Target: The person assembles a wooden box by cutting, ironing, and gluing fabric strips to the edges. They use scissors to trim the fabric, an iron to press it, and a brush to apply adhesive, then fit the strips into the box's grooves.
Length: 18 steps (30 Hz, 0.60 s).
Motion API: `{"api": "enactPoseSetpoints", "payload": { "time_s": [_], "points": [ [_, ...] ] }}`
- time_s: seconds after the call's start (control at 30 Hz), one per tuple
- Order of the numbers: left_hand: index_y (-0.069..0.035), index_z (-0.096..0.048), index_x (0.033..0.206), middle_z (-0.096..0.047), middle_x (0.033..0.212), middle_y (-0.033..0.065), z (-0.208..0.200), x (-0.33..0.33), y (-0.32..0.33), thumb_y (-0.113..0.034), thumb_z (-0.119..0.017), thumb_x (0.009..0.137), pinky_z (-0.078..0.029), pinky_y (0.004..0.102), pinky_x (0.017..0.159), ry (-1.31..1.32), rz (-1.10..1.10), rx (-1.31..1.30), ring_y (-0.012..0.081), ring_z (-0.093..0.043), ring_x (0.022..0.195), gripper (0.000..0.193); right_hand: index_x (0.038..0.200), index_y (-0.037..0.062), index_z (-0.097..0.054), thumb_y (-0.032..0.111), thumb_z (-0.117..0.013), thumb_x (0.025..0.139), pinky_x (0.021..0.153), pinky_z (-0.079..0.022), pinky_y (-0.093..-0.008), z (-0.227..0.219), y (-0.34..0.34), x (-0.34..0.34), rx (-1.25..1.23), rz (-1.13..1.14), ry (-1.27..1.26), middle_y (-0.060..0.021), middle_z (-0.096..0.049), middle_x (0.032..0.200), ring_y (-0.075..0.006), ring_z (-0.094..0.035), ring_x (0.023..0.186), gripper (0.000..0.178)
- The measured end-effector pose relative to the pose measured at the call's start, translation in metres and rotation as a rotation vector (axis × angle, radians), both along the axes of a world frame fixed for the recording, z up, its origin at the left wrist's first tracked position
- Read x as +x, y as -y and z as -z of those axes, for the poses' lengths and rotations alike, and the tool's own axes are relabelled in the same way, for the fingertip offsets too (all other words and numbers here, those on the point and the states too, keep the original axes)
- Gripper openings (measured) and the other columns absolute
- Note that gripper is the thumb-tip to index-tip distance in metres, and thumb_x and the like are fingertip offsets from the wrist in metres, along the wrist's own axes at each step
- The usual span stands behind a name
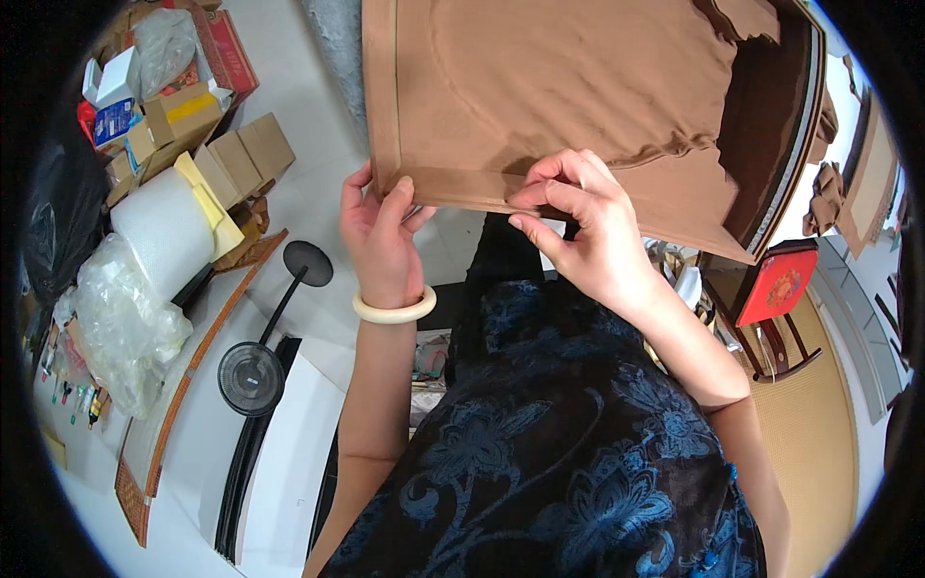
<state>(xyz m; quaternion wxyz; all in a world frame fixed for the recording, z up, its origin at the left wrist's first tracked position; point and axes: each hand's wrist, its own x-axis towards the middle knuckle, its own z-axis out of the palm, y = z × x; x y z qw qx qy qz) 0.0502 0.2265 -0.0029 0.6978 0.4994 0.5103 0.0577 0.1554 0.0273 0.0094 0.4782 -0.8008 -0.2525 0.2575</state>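
A large piece of brown fabric lies spread in front of me, smooth on the left and puckered toward the right, with a folded band along its near edge. At the near left corner, my left hand has its thumb on top of the band and its other fingers beneath. A cream bangle circles that wrist. Farther right along the same edge, my right hand pinches the cloth between thumb and fingers. Whether anything small, such as a pin, sits in that pinch is too small to make out.
At the left are cardboard boxes, a white foam roll and clear plastic wrap. A black round-based stand rises on the floor. To the right stands a chair with a red cushion, beside dark wooden furniture.
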Motion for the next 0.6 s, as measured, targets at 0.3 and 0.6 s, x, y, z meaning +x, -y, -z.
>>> {"api": "enactPoseSetpoints", "payload": {
  "time_s": [0.3,0.6],
  "points": [
    [-0.003,-0.048,0.132,-0.061,0.123,0.0061,-0.006,0.004,-0.001,-0.013,-0.062,0.097,-0.053,0.0312,0.085,-0.004,0.012,-0.043,0.0136,-0.060,0.107,0.039,0.075,0.0056,-0.070,0.009,-0.081,0.076,0.077,-0.050,-0.0337,-0.018,-0.015,-0.014,0.377,-0.052,-0.378,-0.0047,-0.064,0.092,-0.0220,-0.062,0.087,0.012],
    [-0.001,-0.049,0.129,-0.052,0.137,0.0168,-0.018,-0.013,-0.009,-0.017,-0.053,0.102,-0.046,0.0463,0.104,-0.029,0.066,0.306,0.0288,-0.053,0.125,0.032,0.091,0.0055,-0.070,0.008,-0.084,0.071,0.067,-0.053,-0.0369,-0.018,0.030,-0.017,0.048,0.068,0.318,-0.0107,-0.065,0.097,-0.0271,-0.065,0.082,0.024]
  ]
}}
